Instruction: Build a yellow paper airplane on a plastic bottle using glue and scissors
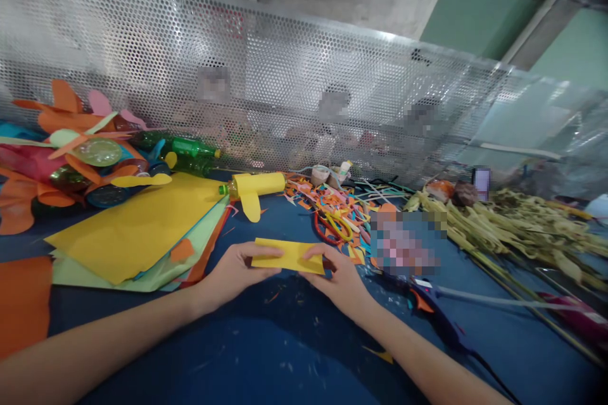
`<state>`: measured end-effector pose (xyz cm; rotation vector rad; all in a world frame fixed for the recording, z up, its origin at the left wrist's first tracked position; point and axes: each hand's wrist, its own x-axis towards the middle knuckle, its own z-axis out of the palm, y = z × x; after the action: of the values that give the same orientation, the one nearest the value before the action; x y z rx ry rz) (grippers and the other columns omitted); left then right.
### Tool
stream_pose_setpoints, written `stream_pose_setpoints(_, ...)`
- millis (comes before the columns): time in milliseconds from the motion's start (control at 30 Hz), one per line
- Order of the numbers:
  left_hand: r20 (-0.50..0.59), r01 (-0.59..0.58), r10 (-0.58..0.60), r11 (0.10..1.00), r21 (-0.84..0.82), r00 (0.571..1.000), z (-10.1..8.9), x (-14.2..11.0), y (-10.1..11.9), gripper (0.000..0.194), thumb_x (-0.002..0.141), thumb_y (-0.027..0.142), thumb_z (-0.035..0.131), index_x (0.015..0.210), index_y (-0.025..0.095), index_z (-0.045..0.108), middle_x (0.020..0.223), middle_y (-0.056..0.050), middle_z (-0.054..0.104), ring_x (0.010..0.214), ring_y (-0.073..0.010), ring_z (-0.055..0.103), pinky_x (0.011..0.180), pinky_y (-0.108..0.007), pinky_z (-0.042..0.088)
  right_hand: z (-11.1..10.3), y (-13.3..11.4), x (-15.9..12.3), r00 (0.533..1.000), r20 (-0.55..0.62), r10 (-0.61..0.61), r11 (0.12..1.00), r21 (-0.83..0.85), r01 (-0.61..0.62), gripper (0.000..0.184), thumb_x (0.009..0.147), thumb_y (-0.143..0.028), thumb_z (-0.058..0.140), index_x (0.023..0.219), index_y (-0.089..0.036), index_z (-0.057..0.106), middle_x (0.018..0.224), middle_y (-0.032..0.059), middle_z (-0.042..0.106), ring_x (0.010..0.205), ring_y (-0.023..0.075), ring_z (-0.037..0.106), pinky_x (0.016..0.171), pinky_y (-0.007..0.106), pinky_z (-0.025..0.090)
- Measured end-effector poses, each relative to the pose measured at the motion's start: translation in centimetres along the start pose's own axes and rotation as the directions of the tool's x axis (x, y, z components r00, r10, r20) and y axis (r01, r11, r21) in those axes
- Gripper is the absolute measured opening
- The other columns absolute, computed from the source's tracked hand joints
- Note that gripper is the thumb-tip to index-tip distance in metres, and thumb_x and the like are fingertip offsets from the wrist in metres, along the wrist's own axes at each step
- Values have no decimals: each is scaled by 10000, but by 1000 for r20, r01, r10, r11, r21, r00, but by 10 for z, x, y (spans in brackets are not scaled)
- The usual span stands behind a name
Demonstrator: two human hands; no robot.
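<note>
Pinching yellow paper strip (292, 255) at its ends, left hand (232, 272) and right hand (342, 278), both grips narrow | strip held over blue table (223, 354), near centre | yellow-wrapped bottle (261, 184) lying beyond | green bottle (190, 147) far left, contents unclear

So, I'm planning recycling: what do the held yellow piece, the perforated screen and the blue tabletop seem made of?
Yellow piece: probably matte paper or thin card; crisp edges, no gloss.
Perforated screen: likely bare metal; silvery shine, regular round holes.
Blue tabletop: perhaps plastic or painted board; smooth, slight sheen, can't tell which.
</note>
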<state>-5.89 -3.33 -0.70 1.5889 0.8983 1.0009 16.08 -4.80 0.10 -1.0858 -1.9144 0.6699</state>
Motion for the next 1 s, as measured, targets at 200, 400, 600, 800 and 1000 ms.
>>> stream_pose_setpoints(200, -37, -13, 17, 995, 98, 999, 0, -2, 8, 301, 713, 342, 662, 972, 192, 688, 1016, -64, 674, 915, -216, 610, 837, -329, 467, 1, 1, 3, 999, -34, 30, 999, 40, -28, 102, 759, -286, 606, 784, -207, 546, 926, 39, 601, 821, 160, 583, 653, 256, 491)
stream_pose_setpoints(400, -48, -10, 13, 998, 69, 999, -1, 0, 6, 329, 775, 362, 580, 1049, 194, 646, 1095, -59, 634, 929, -206, 595, 829, -324, 470, 2, 1, 4, 998, -42, 39, 999, 26, -38, 117, 757, -302, 604, 784, -211, 536, 942, 38, 595, 827, 160, 584, 613, 241, 485)
stream_pose_setpoints(600, -32, -54, 53, 998, -13, 998, -1, 1, 5, 509, 765, 295, 597, 1249, 233, 454, 1149, -55, 577, 955, -187, 579, 860, -319, 457, 0, -2, 4, 999, 33, 36, 999, 25, -37, 152, 795, -360, 557, 826, -217, 600, 981, 55, 591, 870, 172, 583, 644, 255, 498)
stream_pose_setpoints(800, -40, -92, 87, 987, -132, 995, -1, 3, 4, 621, 747, 228, 605, 1297, 237, 316, 1226, -95, 495, 1010, -196, 552, 881, -334, 445, 1, -3, 4, 998, 33, 50, 999, -24, -49, 172, 830, -321, 500, 880, -225, 633, 925, 51, 622, 793, 172, 599, 620, 268, 504)
stream_pose_setpoints(1000, -71, -99, 89, 982, -159, 994, -1, 6, 2, 588, 733, 221, 609, 1257, 220, 342, 1229, -107, 469, 990, -199, 549, 836, -321, 464, 4, 0, 2, 992, 62, 108, 994, 23, -109, 166, 832, -317, 493, 944, -228, 578, 902, 30, 610, 637, 133, 573, 574, 260, 498)
